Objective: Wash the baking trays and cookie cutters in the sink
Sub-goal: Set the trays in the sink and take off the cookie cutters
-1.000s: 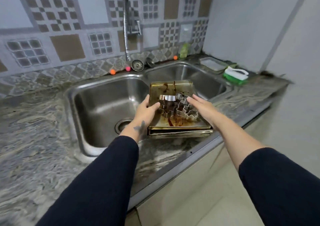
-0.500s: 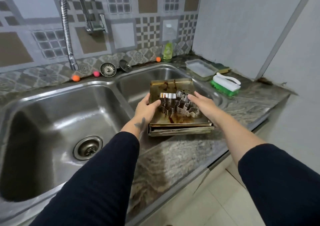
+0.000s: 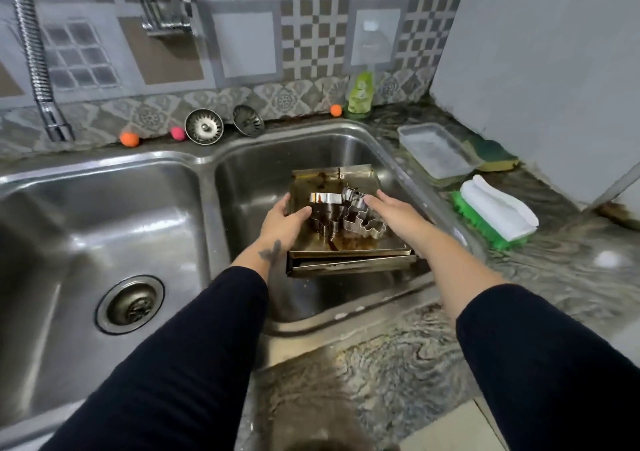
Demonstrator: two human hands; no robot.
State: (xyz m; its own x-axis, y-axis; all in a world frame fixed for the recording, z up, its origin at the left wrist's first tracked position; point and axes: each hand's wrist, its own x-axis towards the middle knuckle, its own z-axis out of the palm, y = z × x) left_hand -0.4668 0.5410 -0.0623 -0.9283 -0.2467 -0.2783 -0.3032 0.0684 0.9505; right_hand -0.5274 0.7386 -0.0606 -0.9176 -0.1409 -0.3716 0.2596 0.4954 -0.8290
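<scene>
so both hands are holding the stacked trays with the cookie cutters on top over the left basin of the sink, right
Not quite. The head view shows the left hand and right hand holding the stacked trays, cookie cutters on top, over the right basin, not the left basin.

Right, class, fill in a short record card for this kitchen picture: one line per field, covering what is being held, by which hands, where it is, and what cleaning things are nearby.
Held: stacked baking trays, stained brown
On top tray: metal cookie cutters
Left hand: grips the trays' left edge
Right hand: on the trays' right side, fingers by the cutters
Location: over the right sink basin
Left basin: nothing in it
Tap: no water seen
Nearby: scrub brush, sponge, soap bottle on the counter
</scene>
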